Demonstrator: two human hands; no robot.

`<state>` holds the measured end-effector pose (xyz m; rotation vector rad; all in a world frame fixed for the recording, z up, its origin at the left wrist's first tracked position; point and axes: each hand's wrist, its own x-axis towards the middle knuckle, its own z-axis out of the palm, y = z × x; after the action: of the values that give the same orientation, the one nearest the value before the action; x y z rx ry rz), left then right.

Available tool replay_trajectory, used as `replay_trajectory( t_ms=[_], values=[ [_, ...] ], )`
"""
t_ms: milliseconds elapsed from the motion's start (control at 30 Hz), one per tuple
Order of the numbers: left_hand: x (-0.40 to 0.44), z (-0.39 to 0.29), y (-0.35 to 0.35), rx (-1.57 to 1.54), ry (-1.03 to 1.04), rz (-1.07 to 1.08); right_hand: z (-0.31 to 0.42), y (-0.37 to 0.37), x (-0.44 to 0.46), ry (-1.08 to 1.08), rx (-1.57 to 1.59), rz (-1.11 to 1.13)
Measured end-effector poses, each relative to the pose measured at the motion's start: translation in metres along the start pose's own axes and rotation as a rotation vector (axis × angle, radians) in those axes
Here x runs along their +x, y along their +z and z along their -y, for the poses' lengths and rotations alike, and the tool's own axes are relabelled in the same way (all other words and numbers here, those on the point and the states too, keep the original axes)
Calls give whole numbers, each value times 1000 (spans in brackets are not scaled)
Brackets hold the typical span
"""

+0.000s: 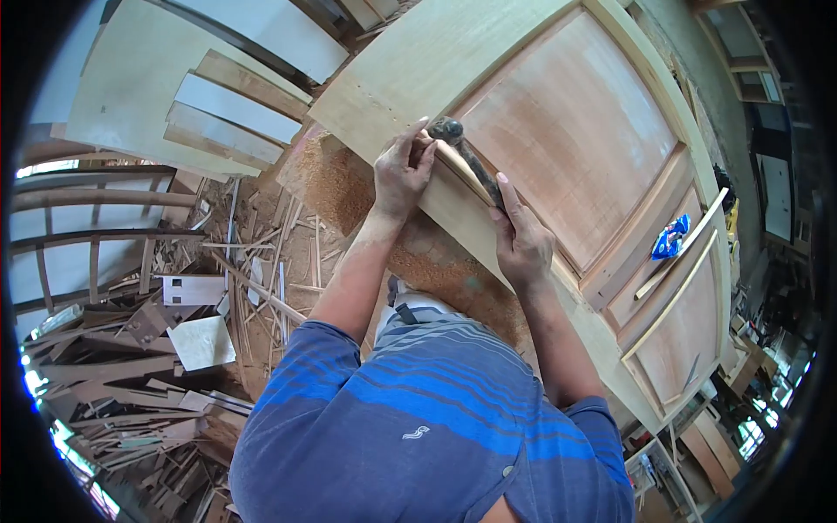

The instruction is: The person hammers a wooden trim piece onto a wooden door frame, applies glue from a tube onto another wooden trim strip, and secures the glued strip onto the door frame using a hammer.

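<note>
A large wooden door panel (567, 139) with recessed, framed sections lies in front of me. Over its near-left part, my left hand (405, 172) is closed, its fingertips pinching at the end of a thin light wood strip (462, 168). My right hand (523, 235) is wrapped round the dark handle of a hammer (447, 131), whose head rests beside my left fingertips. The strip runs between the two hands along the edge of the recessed panel. Whether a nail is between my left fingertips is too small to tell.
A blue packet (670, 237) and a loose wood strip (682, 243) lie on the door's right part. Sawdust (336, 183) covers the surface below. Wood offcuts (131, 349) are heaped at the left, with boards (235, 96) at the upper left.
</note>
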<state>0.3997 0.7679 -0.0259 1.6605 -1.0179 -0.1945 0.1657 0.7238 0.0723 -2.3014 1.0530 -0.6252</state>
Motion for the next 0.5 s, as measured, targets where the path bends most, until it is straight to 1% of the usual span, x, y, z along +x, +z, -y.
replay_trajectory(
  t_ms=[67,100,167,267,333,400,467,500],
  values=[
    [-2,5,-1,25,9,31,1,4,0,-75,9,-38],
    [-1,4,0,15,-6,33,0,5,0,-69,-67,12],
    [1,1,0,34,43,-3,-3,5,1,-59,-221,105],
    [3,3,2,17,66,-24,0,5,3,-57,-81,17],
    [-1,4,1,11,49,-12,7,4,4,-101,5,-78],
    [-1,4,0,21,34,13,6,3,3,-108,-40,-60],
    [0,0,-2,18,2,31,-5,4,0,-79,-214,73],
    [1,-2,-3,19,-14,40,-5,3,2,-77,-198,60]
  ],
)
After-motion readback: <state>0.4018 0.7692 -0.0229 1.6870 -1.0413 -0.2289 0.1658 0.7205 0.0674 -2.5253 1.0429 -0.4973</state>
